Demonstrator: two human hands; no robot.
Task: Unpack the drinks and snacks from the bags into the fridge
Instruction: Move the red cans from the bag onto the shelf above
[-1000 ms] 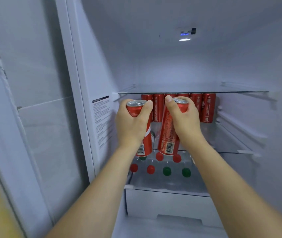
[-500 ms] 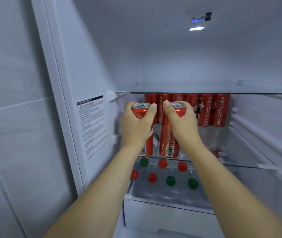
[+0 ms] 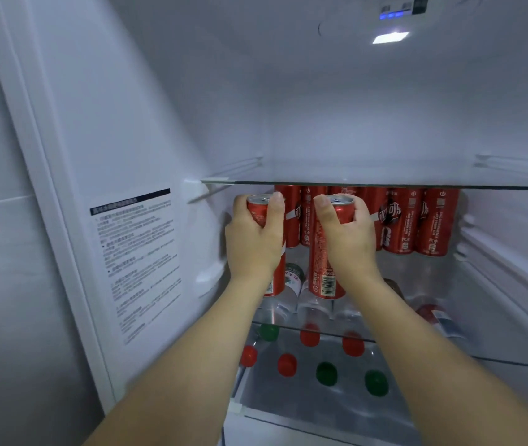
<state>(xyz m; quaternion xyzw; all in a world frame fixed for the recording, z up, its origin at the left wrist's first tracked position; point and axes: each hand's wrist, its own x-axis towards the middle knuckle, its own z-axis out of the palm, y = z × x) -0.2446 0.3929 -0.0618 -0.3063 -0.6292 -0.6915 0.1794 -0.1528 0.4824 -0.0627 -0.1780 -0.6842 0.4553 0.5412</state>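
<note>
I look into an open fridge. My left hand (image 3: 254,239) grips a tall red cola can (image 3: 275,281) near its top. My right hand (image 3: 346,239) grips a second red cola can (image 3: 323,272) the same way. Both cans are upright, side by side, under the upper glass shelf (image 3: 385,185) and over the middle glass shelf (image 3: 497,329). Whether their bases touch the shelf I cannot tell. Behind them a row of several red cola cans (image 3: 417,220) stands along the back wall.
Clear bottles (image 3: 291,284) lie on the middle shelf behind the held cans. Below it stand several bottles with red caps (image 3: 286,365) and green caps (image 3: 326,374). A printed label (image 3: 137,262) covers the left wall. The space above the upper shelf holds nothing.
Both hands have carried their cans deeper into the fridge, toward the back row, and my view has moved closer and tilted upward.
</note>
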